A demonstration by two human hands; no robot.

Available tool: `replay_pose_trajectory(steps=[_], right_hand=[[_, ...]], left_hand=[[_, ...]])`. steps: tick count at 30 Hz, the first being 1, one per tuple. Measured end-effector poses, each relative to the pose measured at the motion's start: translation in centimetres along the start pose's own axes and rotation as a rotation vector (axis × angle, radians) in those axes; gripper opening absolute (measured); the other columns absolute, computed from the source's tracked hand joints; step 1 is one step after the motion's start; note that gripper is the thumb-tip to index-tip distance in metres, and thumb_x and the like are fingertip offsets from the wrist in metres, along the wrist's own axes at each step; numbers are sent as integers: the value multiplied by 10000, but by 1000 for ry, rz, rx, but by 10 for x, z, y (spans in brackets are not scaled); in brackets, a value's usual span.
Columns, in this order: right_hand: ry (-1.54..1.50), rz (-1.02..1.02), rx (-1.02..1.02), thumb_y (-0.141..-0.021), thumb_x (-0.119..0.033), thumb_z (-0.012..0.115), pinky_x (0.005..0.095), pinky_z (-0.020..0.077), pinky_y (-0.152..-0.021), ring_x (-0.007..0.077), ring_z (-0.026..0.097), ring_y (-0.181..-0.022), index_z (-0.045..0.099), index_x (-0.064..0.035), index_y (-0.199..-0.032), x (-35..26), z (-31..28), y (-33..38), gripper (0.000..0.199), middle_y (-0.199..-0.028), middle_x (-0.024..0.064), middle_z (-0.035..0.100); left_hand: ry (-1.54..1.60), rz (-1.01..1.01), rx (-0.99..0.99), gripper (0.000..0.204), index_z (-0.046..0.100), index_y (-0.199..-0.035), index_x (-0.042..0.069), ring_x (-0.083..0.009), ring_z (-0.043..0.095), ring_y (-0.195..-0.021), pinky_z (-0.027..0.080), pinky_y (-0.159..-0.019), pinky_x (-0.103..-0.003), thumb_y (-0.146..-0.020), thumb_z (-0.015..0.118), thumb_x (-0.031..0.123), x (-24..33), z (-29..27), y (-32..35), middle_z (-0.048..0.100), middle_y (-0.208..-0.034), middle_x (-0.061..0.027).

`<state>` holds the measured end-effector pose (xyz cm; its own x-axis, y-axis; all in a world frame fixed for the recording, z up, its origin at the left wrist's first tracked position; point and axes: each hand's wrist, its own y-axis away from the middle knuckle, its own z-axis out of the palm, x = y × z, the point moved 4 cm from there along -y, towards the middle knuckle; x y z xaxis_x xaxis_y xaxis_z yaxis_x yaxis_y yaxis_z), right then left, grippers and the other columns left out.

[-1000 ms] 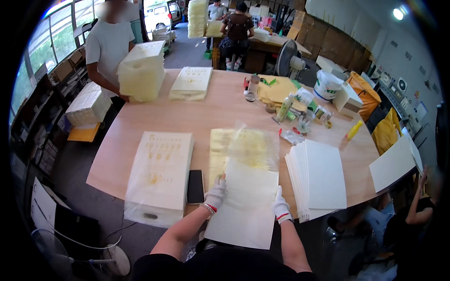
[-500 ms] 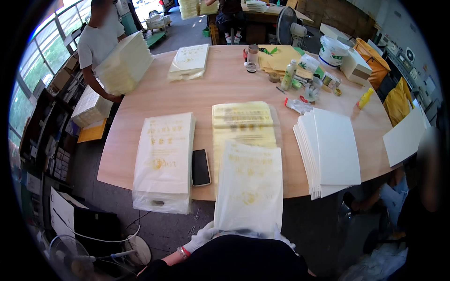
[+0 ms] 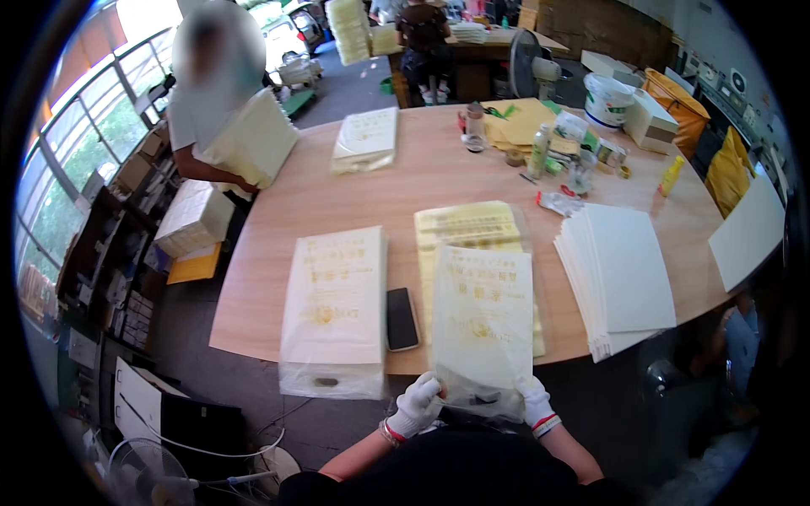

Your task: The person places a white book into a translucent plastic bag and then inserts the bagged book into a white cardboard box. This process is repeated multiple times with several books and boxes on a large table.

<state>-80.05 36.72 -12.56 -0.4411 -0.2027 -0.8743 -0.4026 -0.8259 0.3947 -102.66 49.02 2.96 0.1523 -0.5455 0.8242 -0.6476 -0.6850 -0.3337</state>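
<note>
Big round wood table (image 3: 439, 181), windows (image 3: 80, 160) left w/ daylight, grey floor (image 3: 354, 93)

Your bag (image 3: 483, 325) overhangs the table (image 3: 278, 202) edge; phone (image 3: 402, 318) lies to its left, bag stack (image 3: 335, 308) further left, sheet stack (image 3: 620, 274) to its right.

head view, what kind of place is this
Probably a packing workshop: both gloved hands hold a clear printed bag at a big table, beside bag stacks, white sheets and stacked boxes.
</note>
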Motion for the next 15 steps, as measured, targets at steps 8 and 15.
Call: replay_pose_trajectory(steps=[8, 15], right_hand=[[395, -190, -642, -898, -214, 490, 283, 449, -825, 181, 572, -924, 528, 23, -1100, -19, 230, -35, 314, -949, 103, 617], [651, -49, -699, -897, -286, 513, 318, 498, -668, 210, 639, -743, 517, -4, -1116, 26, 286, -31, 357, -973, 141, 609]], left_hand=[[397, -18, 1083, 106, 464, -744, 56, -116, 451, -677, 406, -558, -231, -837, 416, 72, -65, -159, 59, 524, -839, -78], [330, -685, 1339, 221, 448, -1047, 71, -118, 472, -753, 416, -641, -280, -829, 427, 96, -239, -217, 174, 511, -849, -26]])
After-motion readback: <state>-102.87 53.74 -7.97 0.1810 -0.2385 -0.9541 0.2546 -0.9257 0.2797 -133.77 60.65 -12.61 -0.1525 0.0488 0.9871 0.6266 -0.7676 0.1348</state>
